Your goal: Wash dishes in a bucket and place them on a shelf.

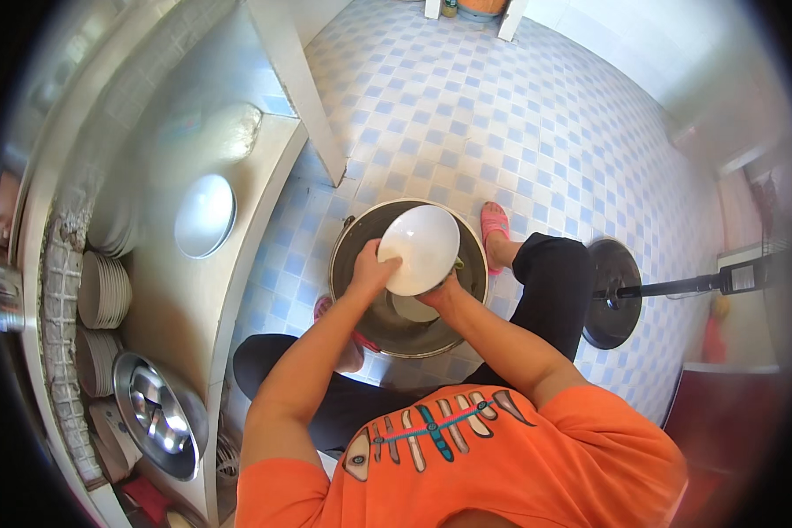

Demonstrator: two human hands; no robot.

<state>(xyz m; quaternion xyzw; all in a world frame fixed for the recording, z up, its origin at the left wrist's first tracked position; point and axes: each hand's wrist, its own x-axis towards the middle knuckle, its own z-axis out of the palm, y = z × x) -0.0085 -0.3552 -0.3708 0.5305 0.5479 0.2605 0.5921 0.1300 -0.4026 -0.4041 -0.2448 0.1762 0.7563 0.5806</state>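
Over a large round metal pot (364, 330) on the floor, a white bowl (426, 244) is held tilted with its inside facing up at me. My left hand (371, 272) grips its left rim, with the thumb on the inner face. My right hand (441, 294) is at the lower right of the bowl, its fingers mostly hidden beneath. A bit of green cloth or sponge (459, 264) peeks out by that hand. Down inside the pot lies another pale round dish (414, 309), partly covered by my hands.
On the shelf (191, 290) at left stand a white bowl (204, 216), stacked plates (104, 290) and a steel basin (165, 422) holding shiny metal items. A post (303, 99) rises beside the shelf. A black round-based stand (611, 294) is at right, on the tiled floor (435, 119).
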